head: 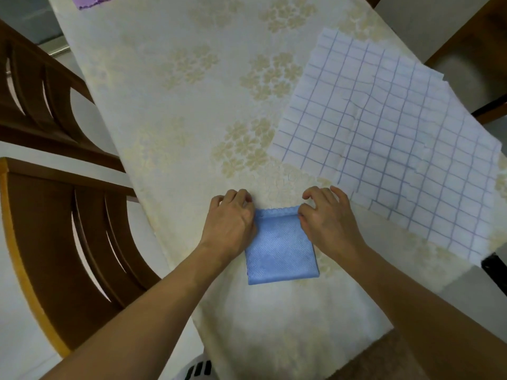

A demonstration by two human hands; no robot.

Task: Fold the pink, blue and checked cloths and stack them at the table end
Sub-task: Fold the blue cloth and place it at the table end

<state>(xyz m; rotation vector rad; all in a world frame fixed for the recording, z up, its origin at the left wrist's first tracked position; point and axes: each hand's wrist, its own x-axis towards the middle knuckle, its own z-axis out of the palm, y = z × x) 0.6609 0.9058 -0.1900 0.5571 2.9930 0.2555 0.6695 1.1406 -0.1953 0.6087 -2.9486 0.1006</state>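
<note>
A blue cloth (281, 253), folded into a small square, lies on the table near me. My left hand (231, 218) pinches its far left corner and my right hand (326, 215) pinches its far right corner. The white checked cloth (395, 138) with blue lines lies spread flat to the right, reaching the table's right edge. A pink-purple cloth (93, 0) shows only as a corner at the far end, top left.
The table (178, 105) wears a cream floral cover and runs away from me. Two wooden chairs (63, 237) stand along its left side. Another chair (466, 45) sits beyond the right edge. A white basket rim (196, 368) peeks out below.
</note>
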